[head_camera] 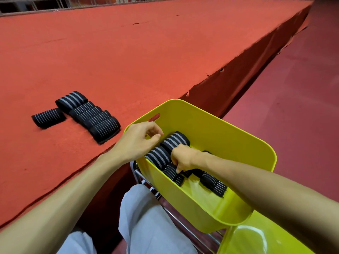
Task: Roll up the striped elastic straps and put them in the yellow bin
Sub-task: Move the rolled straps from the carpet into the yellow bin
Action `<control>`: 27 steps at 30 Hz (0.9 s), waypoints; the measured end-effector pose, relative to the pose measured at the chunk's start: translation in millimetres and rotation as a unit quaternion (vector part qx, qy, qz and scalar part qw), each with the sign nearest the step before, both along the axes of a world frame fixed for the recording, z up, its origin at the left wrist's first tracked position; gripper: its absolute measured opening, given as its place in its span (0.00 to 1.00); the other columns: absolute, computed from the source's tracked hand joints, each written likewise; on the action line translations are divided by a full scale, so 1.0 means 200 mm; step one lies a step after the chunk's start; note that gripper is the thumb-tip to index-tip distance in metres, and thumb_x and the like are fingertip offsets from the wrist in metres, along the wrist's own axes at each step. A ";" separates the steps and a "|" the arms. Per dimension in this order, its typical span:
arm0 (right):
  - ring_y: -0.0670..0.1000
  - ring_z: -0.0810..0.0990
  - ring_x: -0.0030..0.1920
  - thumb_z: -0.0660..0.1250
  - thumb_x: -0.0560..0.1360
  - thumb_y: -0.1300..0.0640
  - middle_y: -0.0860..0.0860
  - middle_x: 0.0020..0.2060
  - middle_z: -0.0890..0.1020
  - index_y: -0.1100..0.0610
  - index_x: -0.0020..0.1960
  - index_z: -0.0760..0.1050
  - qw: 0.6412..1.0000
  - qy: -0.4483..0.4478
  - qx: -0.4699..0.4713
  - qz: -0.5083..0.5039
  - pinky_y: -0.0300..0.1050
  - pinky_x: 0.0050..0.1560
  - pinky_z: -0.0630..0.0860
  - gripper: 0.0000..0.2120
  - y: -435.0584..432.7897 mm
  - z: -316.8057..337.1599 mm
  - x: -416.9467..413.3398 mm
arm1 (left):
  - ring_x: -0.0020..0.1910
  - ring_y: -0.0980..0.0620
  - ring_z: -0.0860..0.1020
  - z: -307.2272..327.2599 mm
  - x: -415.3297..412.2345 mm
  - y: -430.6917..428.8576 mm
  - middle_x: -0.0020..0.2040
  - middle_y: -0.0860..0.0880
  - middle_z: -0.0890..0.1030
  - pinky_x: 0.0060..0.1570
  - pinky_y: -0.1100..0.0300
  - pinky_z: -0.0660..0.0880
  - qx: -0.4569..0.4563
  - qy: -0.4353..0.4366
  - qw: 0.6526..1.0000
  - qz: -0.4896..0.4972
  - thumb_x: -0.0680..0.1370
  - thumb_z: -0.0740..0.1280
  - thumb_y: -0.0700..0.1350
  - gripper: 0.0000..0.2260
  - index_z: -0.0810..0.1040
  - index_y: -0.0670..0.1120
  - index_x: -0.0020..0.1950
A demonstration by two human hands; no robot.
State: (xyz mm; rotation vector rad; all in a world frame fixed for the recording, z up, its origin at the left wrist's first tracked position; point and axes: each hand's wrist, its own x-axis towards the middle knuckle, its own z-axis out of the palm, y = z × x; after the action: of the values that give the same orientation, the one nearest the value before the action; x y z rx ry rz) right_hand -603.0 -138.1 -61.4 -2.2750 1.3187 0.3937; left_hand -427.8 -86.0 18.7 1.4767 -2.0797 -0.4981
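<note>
From the head camera we see the yellow bin near and to the right, beside the red table. Several rolled straps lie inside it. Our right hand reaches in, fingers curled down onto a narrow-striped roll; we cannot tell whether they pinch it. Our left hand hovers over the bin's left rim, fingers loosely curled with nothing between them. Farther left on the table lies a row of straps, overlapping, with a single strap just beside it.
</note>
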 end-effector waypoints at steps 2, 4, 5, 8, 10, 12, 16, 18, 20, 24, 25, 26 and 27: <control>0.51 0.80 0.35 0.75 0.71 0.57 0.53 0.33 0.82 0.61 0.45 0.79 1.000 0.016 -0.019 0.015 0.41 0.38 0.73 0.09 0.00 -0.01 0.00 | 0.48 0.64 0.76 0.00 0.00 0.00 0.47 0.57 0.80 0.49 0.66 0.73 0.000 -0.002 1.000 0.002 0.79 0.65 0.44 0.05 0.80 0.51 0.50; 0.48 0.80 0.31 0.74 0.72 0.57 0.50 0.29 0.79 0.59 0.43 0.78 1.000 0.009 -0.015 0.002 0.41 0.38 0.76 0.08 -0.01 0.03 -0.02 | 0.48 0.64 0.76 0.00 0.00 0.00 0.47 0.57 0.80 0.49 0.66 0.72 -0.003 -0.002 1.000 0.005 0.79 0.65 0.44 0.05 0.80 0.51 0.51; 0.48 0.81 0.30 0.74 0.73 0.58 0.50 0.31 0.80 0.59 0.44 0.78 1.000 -0.003 -0.015 -0.012 0.41 0.38 0.78 0.06 -0.03 0.05 -0.03 | 0.48 0.64 0.76 0.00 0.00 0.00 0.47 0.57 0.80 0.49 0.67 0.72 -0.002 -0.001 1.000 0.007 0.79 0.66 0.44 0.05 0.80 0.50 0.51; 0.47 0.82 0.33 0.72 0.75 0.58 0.52 0.39 0.83 0.57 0.46 0.78 0.997 -0.050 -0.049 -0.042 0.38 0.33 0.77 0.04 -0.07 0.15 -0.09 | 0.48 0.60 0.76 0.03 0.01 0.02 0.47 0.55 0.80 0.49 0.64 0.72 0.000 0.006 1.000 0.016 0.79 0.65 0.44 0.06 0.80 0.48 0.53; 0.44 0.81 0.30 0.70 0.77 0.56 0.51 0.38 0.82 0.57 0.49 0.78 0.990 -0.100 -0.073 -0.065 0.36 0.29 0.75 0.04 -0.08 0.23 -0.12 | 0.48 0.59 0.76 0.06 0.01 0.03 0.48 0.55 0.80 0.49 0.62 0.72 -0.002 0.013 1.000 0.026 0.79 0.65 0.44 0.06 0.80 0.48 0.53; 0.43 0.81 0.28 0.69 0.77 0.56 0.51 0.37 0.81 0.57 0.51 0.79 0.977 -0.161 -0.101 -0.097 0.35 0.27 0.74 0.06 -0.08 0.32 -0.13 | 0.47 0.61 0.76 0.08 0.04 0.03 0.47 0.56 0.80 0.46 0.64 0.71 -0.005 0.023 0.999 0.043 0.79 0.66 0.44 0.05 0.80 0.50 0.52; 0.48 0.81 0.27 0.69 0.77 0.55 0.51 0.42 0.83 0.56 0.53 0.79 0.925 -0.298 -0.172 -0.161 0.37 0.26 0.75 0.07 -0.08 0.50 -0.07 | 0.45 0.63 0.77 0.13 0.15 0.04 0.45 0.58 0.81 0.45 0.66 0.70 -0.014 0.071 0.994 0.085 0.78 0.67 0.42 0.06 0.80 0.52 0.49; 0.44 0.77 0.27 0.69 0.77 0.54 0.49 0.43 0.82 0.56 0.54 0.80 0.902 -0.340 -0.214 -0.160 0.38 0.31 0.74 0.09 -0.08 0.57 0.00 | 0.46 0.60 0.78 0.15 0.22 0.05 0.46 0.56 0.82 0.46 0.65 0.71 -0.011 0.098 0.988 0.115 0.77 0.66 0.41 0.06 0.81 0.51 0.50; 0.38 0.73 0.29 0.70 0.76 0.53 0.48 0.42 0.82 0.55 0.53 0.81 0.885 -0.373 -0.243 -0.136 0.39 0.40 0.71 0.09 -0.10 0.65 0.14 | 0.48 0.57 0.78 0.18 0.36 0.07 0.48 0.54 0.82 0.48 0.66 0.71 -0.013 0.129 0.979 0.156 0.77 0.66 0.41 0.07 0.81 0.50 0.52; 0.38 0.74 0.33 0.70 0.75 0.54 0.46 0.39 0.81 0.53 0.51 0.82 0.884 -0.392 -0.241 -0.082 0.37 0.43 0.67 0.06 -0.12 0.74 0.48 | 0.49 0.58 0.77 0.18 0.62 0.13 0.49 0.54 0.81 0.47 0.71 0.69 -0.006 0.179 0.960 0.215 0.77 0.65 0.39 0.07 0.80 0.47 0.52; 0.41 0.75 0.35 0.70 0.75 0.54 0.45 0.39 0.81 0.53 0.51 0.82 0.889 -0.386 -0.238 -0.065 0.37 0.44 0.67 0.06 -0.13 0.74 0.56 | 0.48 0.58 0.77 0.17 0.68 0.14 0.49 0.53 0.81 0.46 0.71 0.69 -0.005 0.188 0.955 0.229 0.77 0.66 0.38 0.07 0.80 0.47 0.52; 0.43 0.76 0.37 0.70 0.75 0.55 0.45 0.39 0.81 0.53 0.51 0.82 0.894 -0.379 -0.234 -0.044 0.36 0.44 0.67 0.06 -0.14 0.75 0.66 | 0.48 0.58 0.77 0.16 0.76 0.16 0.49 0.52 0.81 0.46 0.71 0.69 -0.004 0.198 0.949 0.245 0.77 0.66 0.37 0.07 0.80 0.47 0.52; 0.43 0.76 0.38 0.70 0.75 0.55 0.45 0.40 0.81 0.54 0.52 0.82 0.899 -0.372 -0.229 -0.025 0.36 0.45 0.67 0.07 -0.14 0.75 0.74 | 0.48 0.57 0.77 0.15 0.83 0.18 0.49 0.52 0.82 0.46 0.70 0.69 -0.003 0.204 0.944 0.258 0.77 0.66 0.37 0.07 0.80 0.47 0.51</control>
State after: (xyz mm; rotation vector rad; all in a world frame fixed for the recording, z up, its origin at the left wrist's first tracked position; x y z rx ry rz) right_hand -454.7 -166.1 88.6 -2.3478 1.1072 -0.8228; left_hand -261.6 -50.2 48.7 1.6693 -1.3111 -0.5282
